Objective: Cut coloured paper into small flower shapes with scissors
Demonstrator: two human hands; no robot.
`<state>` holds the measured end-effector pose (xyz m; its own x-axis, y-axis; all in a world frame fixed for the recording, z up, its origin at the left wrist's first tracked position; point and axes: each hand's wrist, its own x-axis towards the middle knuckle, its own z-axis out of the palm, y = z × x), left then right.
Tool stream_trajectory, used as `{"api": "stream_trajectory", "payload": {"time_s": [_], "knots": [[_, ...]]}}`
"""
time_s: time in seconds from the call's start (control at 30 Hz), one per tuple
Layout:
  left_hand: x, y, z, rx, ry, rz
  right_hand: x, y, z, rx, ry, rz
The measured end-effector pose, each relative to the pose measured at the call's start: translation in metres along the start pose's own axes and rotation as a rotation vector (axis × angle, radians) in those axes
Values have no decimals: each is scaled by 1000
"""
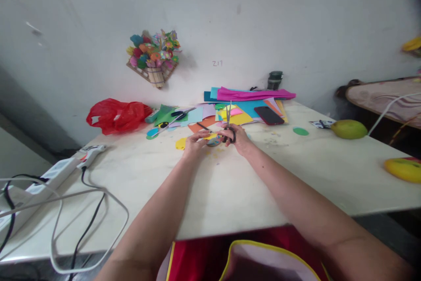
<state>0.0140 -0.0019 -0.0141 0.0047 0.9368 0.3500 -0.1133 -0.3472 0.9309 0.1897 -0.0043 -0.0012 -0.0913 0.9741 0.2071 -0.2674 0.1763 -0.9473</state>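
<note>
Scissors with black handles are in my right hand, their blades pointing away toward the wall. My left hand, just to the left, pinches a small piece of yellow paper between its fingertips. A small bluish piece shows between the two hands. Yellow paper lies beside my left fingers, and tiny scraps are scattered on the table below. Behind the hands, coloured paper sheets are spread out.
On the white table are a red plastic bag, a phone, a green oval, a mango and a power strip with cables at left. Paper flowers hang on the wall.
</note>
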Motion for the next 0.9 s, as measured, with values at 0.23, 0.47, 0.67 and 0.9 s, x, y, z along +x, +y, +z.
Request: {"api": "stream_trajectory", "payload": {"time_s": [0.23, 0.47, 0.67, 0.9], "knots": [[-1, 0, 4, 119, 25, 215, -1, 0, 1, 25, 32, 96], [-5, 5, 10, 136, -11, 216, -4, -1, 5, -98, -16, 75], [-2, 0, 8, -75, 29, -63, -4, -3, 6, -151, -9, 41], [-6, 5, 3, -13, -144, -234, -7, -4, 10, -192, -97, 34]]}}
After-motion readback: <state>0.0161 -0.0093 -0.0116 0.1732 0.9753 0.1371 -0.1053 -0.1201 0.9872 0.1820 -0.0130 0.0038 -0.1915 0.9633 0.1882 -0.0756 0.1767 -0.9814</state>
